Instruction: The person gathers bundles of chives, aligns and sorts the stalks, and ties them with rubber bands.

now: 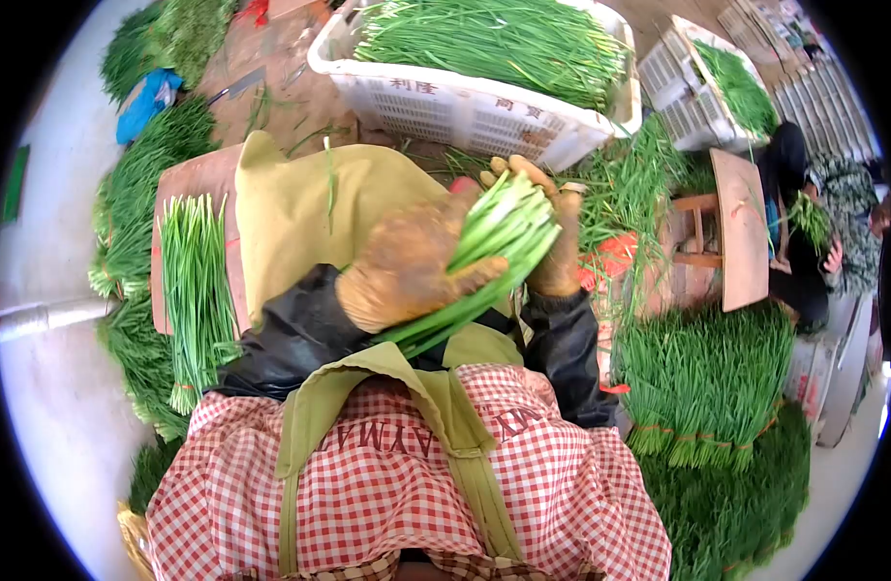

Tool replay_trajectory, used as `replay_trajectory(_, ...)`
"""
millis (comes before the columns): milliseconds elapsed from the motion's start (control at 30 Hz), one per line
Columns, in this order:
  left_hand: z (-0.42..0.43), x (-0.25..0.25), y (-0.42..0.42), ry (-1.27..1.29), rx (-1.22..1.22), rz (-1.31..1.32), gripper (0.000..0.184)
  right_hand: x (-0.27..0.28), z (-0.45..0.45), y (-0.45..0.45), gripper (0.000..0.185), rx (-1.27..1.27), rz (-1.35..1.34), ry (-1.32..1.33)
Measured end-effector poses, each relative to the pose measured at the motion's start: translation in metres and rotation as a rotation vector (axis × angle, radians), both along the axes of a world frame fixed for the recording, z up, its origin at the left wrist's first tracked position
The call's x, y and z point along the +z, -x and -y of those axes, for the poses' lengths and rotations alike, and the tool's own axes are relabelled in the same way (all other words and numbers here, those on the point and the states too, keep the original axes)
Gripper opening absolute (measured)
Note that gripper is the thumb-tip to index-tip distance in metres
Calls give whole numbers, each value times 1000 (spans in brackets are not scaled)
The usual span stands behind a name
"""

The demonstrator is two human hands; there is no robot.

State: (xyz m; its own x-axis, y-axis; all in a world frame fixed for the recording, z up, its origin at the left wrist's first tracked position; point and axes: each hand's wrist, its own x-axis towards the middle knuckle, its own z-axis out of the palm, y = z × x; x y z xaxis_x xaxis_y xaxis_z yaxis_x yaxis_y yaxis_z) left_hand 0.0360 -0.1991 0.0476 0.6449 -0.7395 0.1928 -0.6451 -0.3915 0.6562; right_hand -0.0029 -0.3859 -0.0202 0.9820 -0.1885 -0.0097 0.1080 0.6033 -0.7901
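Observation:
A bunch of garlic chives (499, 232) slants across my lap, with its pale stem ends up and to the right. My gloved left hand (407, 266) is closed around the middle of the bunch, thumb across the front. At the stem ends, my gloved right hand (559, 232) is cupped, its curled fingers showing above and behind the stems. The bunch partly hides that hand. Both gloves are brown-stained. Under the hands lies an olive apron (310, 198), with one loose chive blade (329, 184) on it.
A tied chive bunch (196, 290) lies on a board at left. A white crate (455, 107) of chives stands ahead; another crate (663, 82) is beyond. Banded bunches (707, 387) stand at right. A knife (237, 85) lies on the floor. Another person (843, 223) sits at far right.

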Motion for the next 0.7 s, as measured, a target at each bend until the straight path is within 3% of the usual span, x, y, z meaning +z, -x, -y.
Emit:
replay_trajectory(33,2,3,5,-136,43,49,47,11,-6,-2,79,32,16,25)
replay_trajectory(67,3,-5,5,47,31,70,47,23,-15,5,95,52,50,4)
replay_trajectory(100,4,-22,1,216,33,114,48,27,-13,3,107,86,32,182)
replay_trajectory(133,6,-36,0,291,13,124,51,48,-22,9,113,99,-1,86)
replay_trajectory(167,7,-51,-2,357,11,148,54,33,-12,9,119,158,11,-5)
replay_trajectory(200,17,-71,8,279,177,208,56,51,-23,10,123,133,16,9)
replay_trajectory(233,17,-82,14,198,343,265,60,50,-26,7,123,151,65,-145)
replay_trajectory(300,-9,-21,-2,-45,73,-178,62,58,-35,13,120,90,64,14)
replay_trajectory(333,-16,-18,-5,-40,138,-166,62,51,-23,16,123,180,39,111)
replay_trajectory(433,-17,-21,-7,-88,102,-169,59,55,-34,2,87,170,-14,332)
replay_trajectory(467,-6,-27,5,-83,65,-121,58,51,-25,13,87,191,27,321)
replay_trajectory(533,-9,-21,7,-89,51,-108,59,44,-24,4,59,146,-63,220)
replay_trajectory(567,-12,-17,5,-78,74,-105,59,39,-18,-2,59,168,-57,230)
replay_trajectory(633,-22,-12,0,-28,-17,-79,61,36,-16,-6,37,198,-30,155)
replay_trajectory(667,-28,-12,-10,169,-123,-130,68,34,-16,-8,29,78,-36,155)
replay_trajectory(700,-29,-13,-19,181,-107,-123,68,37,-15,-11,29,95,-30,166)
